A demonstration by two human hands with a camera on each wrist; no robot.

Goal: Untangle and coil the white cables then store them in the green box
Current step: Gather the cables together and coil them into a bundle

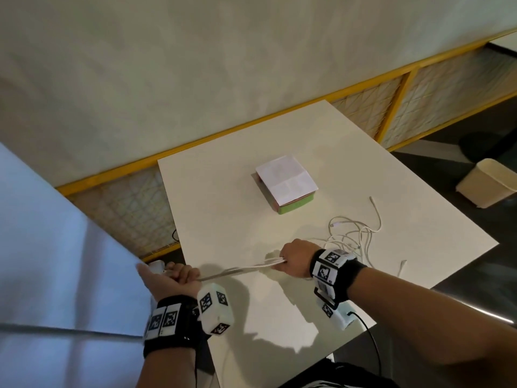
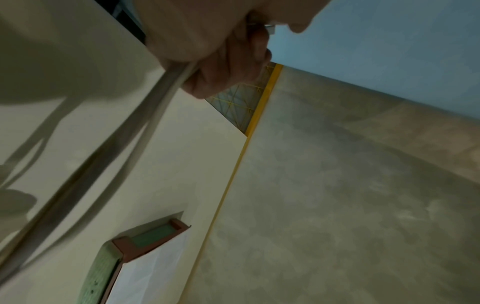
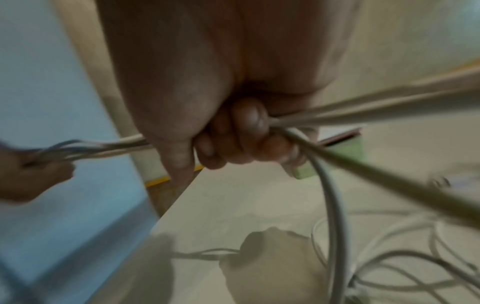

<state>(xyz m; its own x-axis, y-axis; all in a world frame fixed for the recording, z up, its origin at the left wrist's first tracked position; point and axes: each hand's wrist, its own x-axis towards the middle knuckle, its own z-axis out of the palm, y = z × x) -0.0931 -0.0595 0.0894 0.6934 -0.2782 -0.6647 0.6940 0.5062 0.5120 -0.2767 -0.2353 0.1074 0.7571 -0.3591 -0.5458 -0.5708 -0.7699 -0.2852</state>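
Observation:
Several white cable strands run taut between my two hands above the table's near left part. My left hand grips their end in a fist at the table's left edge; the cables leave that fist downward in the left wrist view. My right hand is a fist round the same strands, with its curled fingers wrapped round them. Behind it a loose tangle of white cables lies on the table. The green box sits mid-table under a white paper sheet.
The white table ends close to my left hand and near my wrists. A cream bin stands on the dark floor at the right. A wall with a yellow-framed lattice panel runs behind the table.

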